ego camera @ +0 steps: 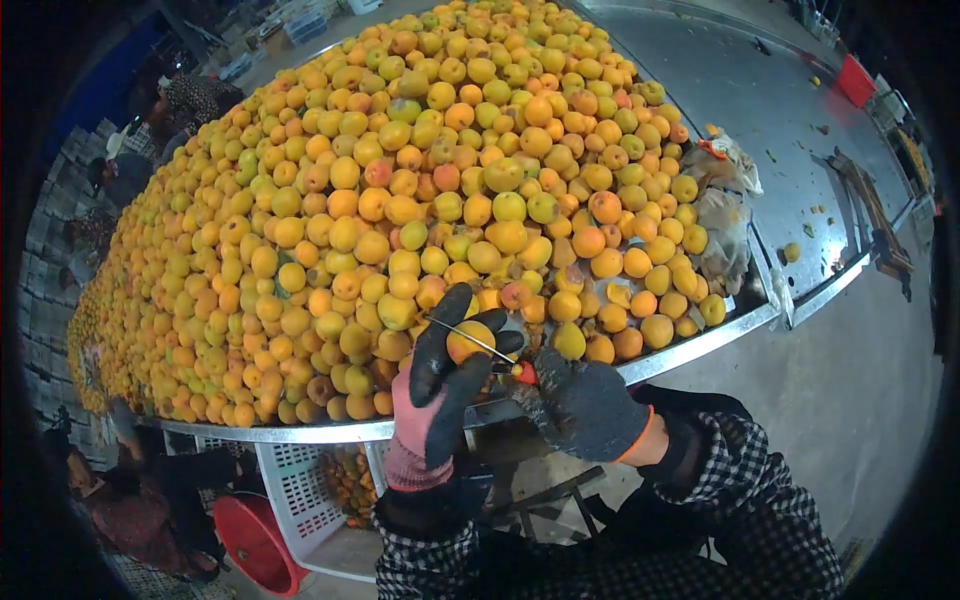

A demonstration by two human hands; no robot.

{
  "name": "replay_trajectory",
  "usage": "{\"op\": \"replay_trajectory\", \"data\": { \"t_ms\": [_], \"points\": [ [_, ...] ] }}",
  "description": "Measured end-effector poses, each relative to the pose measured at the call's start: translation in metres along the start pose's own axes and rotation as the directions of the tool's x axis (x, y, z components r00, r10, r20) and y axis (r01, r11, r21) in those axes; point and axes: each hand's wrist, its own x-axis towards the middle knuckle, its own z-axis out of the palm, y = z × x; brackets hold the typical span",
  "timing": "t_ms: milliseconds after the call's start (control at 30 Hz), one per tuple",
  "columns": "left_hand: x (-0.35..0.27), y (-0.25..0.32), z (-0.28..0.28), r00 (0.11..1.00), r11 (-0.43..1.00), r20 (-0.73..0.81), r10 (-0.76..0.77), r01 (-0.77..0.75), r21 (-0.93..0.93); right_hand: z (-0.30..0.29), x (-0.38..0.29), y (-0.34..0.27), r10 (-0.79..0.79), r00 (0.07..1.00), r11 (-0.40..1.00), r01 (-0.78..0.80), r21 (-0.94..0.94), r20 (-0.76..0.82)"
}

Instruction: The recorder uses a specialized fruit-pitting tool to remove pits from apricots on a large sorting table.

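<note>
My left hand (442,367), in a pink glove with a black coated palm, cups one yellow-orange apricot (469,341). A dark-gloved right hand (581,405) of mine, its cuff edged in orange, grips a tool by its red handle (527,373). The tool's thin metal shaft or blade (472,335) runs up and left across the apricot's face; whether it cuts in cannot be told. Both hands are above the near rim of a metal table. Right behind them rises a big heap of apricots (420,202), yellow, orange and greenish.
Beneath the table edge (315,433) stand a white perforated crate (300,487) and a red bucket (259,544). Crumpled dirty cloths or gloves (724,217) lie at the heap's right. Beyond is a metal surface (787,135) with scraps. Other people (142,510) are along the left.
</note>
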Motion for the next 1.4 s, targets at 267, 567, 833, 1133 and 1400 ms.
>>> {"op": "replay_trajectory", "data": {
  "t_ms": [267,567,833,1133,1400],
  "points": [
    [-0.001,-0.030,-0.017,0.979,0.989,-0.184,-0.094,0.071,-0.129,0.000,0.003,-0.002,0.047,0.999,0.996,-0.046,-0.077,0.010],
    [0.005,-0.029,0.011,0.945,0.961,-0.311,0.102,-0.175,-0.215,0.011,0.015,0.003,-0.042,0.997,0.978,0.027,-0.208,-0.067],
    [0.014,-0.046,0.002,0.907,0.990,-0.421,0.026,0.036,0.139,0.015,0.020,0.013,0.001,0.982,0.970,0.044,-0.239,0.186],
    [0.012,-0.050,0.005,0.921,0.946,-0.373,0.112,0.016,0.323,0.008,0.018,0.008,-0.040,0.996,0.952,0.015,-0.305,-0.077],
    [-0.004,-0.072,0.000,0.923,0.971,-0.383,-0.019,0.109,0.213,0.001,0.027,0.005,0.058,0.987,0.995,-0.046,-0.088,0.147]
  ]
}}
